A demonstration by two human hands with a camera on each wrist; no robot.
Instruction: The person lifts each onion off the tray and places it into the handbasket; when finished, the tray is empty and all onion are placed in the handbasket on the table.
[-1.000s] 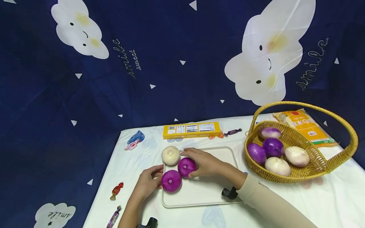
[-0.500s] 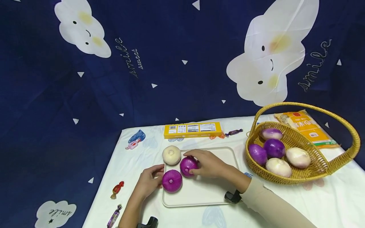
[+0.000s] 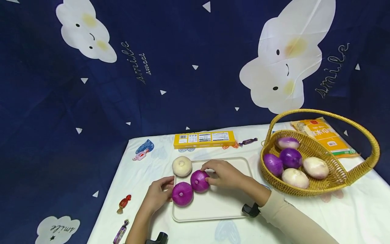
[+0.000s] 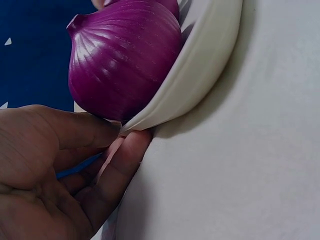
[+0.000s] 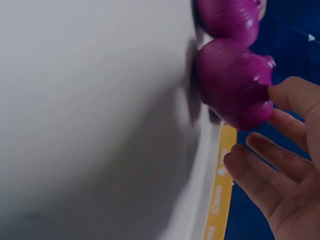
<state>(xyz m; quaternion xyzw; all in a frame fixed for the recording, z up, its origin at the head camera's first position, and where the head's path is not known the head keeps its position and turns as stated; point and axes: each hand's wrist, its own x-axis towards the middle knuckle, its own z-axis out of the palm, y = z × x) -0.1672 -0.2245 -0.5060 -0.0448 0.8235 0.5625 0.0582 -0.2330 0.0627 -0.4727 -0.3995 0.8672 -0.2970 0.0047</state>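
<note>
A shallow white tray [image 3: 219, 206] lies on the table, with two purple onions near its left end. My left hand [image 3: 156, 195] pinches the tray's left rim between thumb and finger, right beside the front purple onion [image 3: 182, 194]. Behind that one sits the second purple onion [image 3: 199, 181]. My right hand [image 3: 225, 174] is at its right side, the thumb and index fingertips touching its skin and the other fingers loose in the right wrist view. A white onion [image 3: 182, 166] rests at the tray's back left corner.
A wicker basket [image 3: 330, 159] holding several purple and white onions stands on the right. Behind it lies an orange food bag [image 3: 327, 137]. A yellow box [image 3: 204, 139] is behind the tray. Wrapped candies, such as a red one [image 3: 124, 203], lie left.
The rear purple onion has shifted slightly right and tilted. My right hand has eased rightward, its grip loosening to fingertip contact. My left hand stays at the tray rim.
</note>
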